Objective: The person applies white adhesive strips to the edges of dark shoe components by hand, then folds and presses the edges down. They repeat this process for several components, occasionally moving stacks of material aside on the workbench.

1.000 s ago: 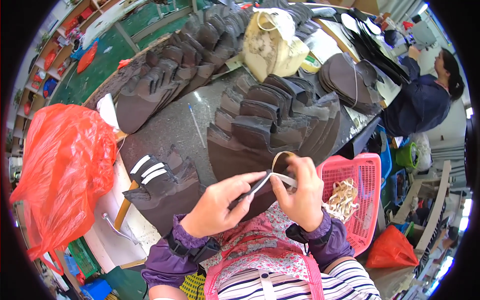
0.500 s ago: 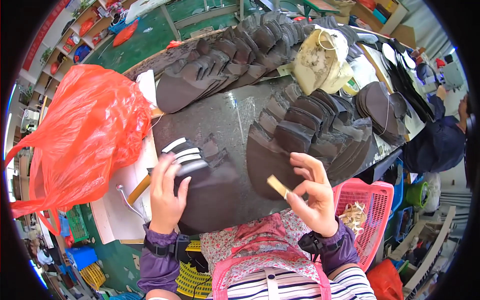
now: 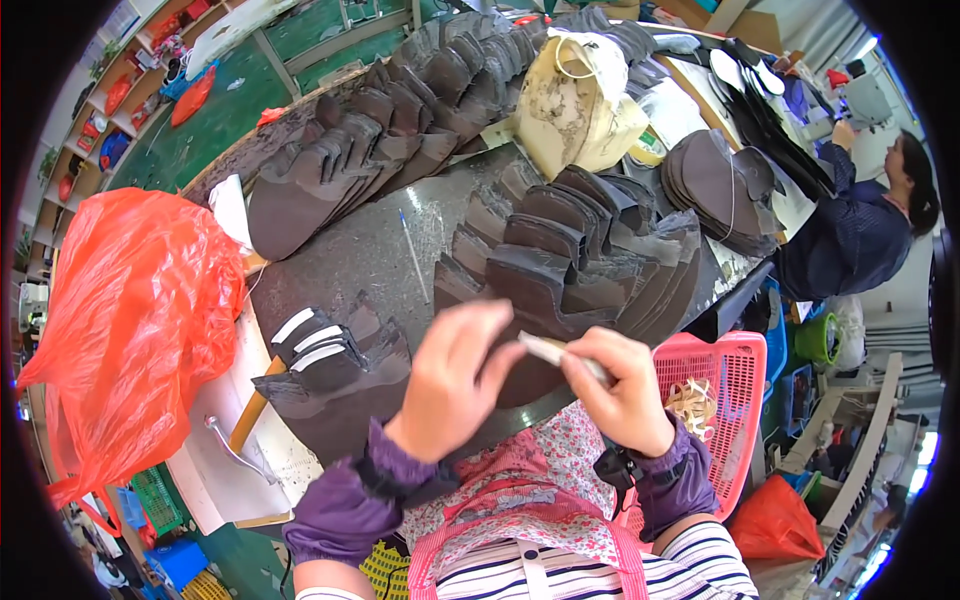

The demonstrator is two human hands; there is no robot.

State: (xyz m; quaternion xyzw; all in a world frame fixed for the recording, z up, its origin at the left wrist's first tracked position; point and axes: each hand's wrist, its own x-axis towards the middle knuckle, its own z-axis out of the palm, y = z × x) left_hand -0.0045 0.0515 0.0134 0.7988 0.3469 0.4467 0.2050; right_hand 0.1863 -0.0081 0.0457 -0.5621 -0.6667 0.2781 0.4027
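Observation:
My right hand (image 3: 622, 388) pinches a short, narrow whitish strip (image 3: 545, 349) between thumb and fingers over the front of the dark table. Close to the strip's far end is my left hand (image 3: 450, 375), its fingers smeared by motion; I cannot tell whether it touches the strip. Left of it lies a fan of dark, flat shoe-upper-like pieces (image 3: 330, 405), with several white strips (image 3: 312, 338) across their upper ends. Under and beyond my hands, a larger overlapping stack of similar dark pieces (image 3: 560, 250) spreads to the right.
A red plastic bag (image 3: 150, 330) bulges at the left, near a hammer-like tool with a yellow handle (image 3: 248, 420). A stained cream container (image 3: 575, 110) stands behind the stacks. A pink basket (image 3: 735, 400) holds strip scraps. Another person (image 3: 865, 210) sits at the right.
My left hand has left the fan of pieces and moved right to the strip. The strip in my right hand now shows white rather than tan. The view has shifted right.

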